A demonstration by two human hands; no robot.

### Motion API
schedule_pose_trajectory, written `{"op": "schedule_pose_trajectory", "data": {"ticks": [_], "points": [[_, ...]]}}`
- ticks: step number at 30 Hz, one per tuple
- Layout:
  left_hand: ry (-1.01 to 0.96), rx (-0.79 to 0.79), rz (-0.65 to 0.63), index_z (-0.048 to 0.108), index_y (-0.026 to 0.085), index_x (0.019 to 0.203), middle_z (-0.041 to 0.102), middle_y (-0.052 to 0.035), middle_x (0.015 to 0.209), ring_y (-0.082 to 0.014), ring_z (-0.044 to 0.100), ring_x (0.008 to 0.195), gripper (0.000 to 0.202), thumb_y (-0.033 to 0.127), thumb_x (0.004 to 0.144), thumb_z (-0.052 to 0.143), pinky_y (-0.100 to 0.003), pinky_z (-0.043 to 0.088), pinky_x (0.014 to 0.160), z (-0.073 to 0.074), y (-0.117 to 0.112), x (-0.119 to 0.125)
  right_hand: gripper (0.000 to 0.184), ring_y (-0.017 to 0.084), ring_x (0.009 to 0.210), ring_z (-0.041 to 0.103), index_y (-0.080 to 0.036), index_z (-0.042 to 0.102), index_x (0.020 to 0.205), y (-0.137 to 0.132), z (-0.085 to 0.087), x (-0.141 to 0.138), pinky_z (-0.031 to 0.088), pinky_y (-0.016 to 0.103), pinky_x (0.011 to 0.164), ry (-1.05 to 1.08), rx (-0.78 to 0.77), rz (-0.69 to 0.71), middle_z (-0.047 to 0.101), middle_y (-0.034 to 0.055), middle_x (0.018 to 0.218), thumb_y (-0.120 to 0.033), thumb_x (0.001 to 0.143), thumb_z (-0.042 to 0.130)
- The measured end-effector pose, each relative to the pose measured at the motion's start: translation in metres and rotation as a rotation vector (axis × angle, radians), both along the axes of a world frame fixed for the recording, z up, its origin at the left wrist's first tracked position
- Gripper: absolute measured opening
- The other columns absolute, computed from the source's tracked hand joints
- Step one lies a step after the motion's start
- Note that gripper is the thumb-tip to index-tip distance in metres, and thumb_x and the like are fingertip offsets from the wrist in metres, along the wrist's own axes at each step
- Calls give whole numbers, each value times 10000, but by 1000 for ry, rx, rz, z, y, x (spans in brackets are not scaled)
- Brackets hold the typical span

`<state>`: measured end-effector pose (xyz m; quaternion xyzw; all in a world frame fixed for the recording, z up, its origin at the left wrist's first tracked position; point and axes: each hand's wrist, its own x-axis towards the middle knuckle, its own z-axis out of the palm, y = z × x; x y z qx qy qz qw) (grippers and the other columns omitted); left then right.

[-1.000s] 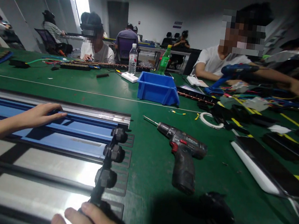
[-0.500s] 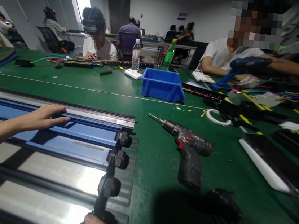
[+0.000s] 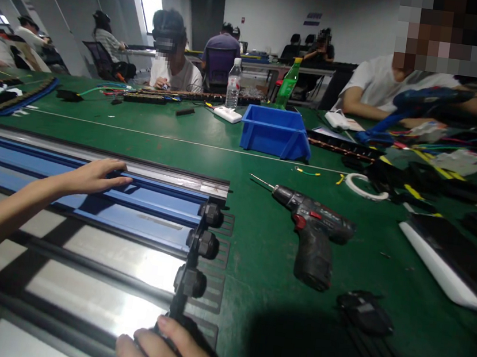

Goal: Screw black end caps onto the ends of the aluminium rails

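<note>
Across the blue metal profile lies my left hand, fingers stretched out and thumb apart, holding nothing. Side by side with it, several long silvery metal profiles run to the left. Their right ends carry black cable glands in a row, with flat slotted tabs sticking out beyond. At the bottom edge my right hand has its fingers curled over a black end piece of the nearest profiles. Its thumb and palm are partly out of view.
A cordless drill with a long bit lies right of the profiles. Behind it stands a blue bin, near two bottles. A black object with thin prongs and a black-and-white case lie at right. Co-workers sit across the green table.
The view has swung left, so everything sits further right. My right hand shows more, its fingers further over the profile ends. My left hand stays flat on the blue profile.
</note>
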<state>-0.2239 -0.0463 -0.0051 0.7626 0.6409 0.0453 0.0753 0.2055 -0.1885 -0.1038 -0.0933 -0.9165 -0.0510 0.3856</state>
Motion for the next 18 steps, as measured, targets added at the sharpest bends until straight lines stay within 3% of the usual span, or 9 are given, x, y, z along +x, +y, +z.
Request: {"op": "schedule_pose_trajectory", "data": {"ticks": [5,9,13,18], "points": [[-2,-2,-14,589,193,963,614,-43,872,-221,592,822,396,581,967,509,-295,421,760,4,-6,7,299,100,1068,657,-328,691,1177,6,31,0,494,307,1107,185,31,1,745,-73,1163,-530,984,585],[-6,-4,1,588,191,981,615,-48,889,-222,593,839,407,587,967,502,-292,421,771,6,-10,10,286,120,1066,662,-306,701,1184,7,47,6,529,307,1054,160,-1,38,755,-54,1155,-474,960,641],[-14,-1,18,592,190,992,619,-53,896,-224,590,834,421,600,955,499,-293,421,765,6,-14,10,277,144,1083,664,-273,703,1201,5,53,12,563,323,996,80,-23,91,752,-20,1185,-394,956,660],[-32,-8,20,600,185,972,626,-54,880,-222,589,813,434,607,939,502,-289,417,746,8,-18,14,346,172,1118,652,-249,678,1259,0,52,15,529,358,1046,45,-45,119,732,14,1231,-406,951,659]]}}
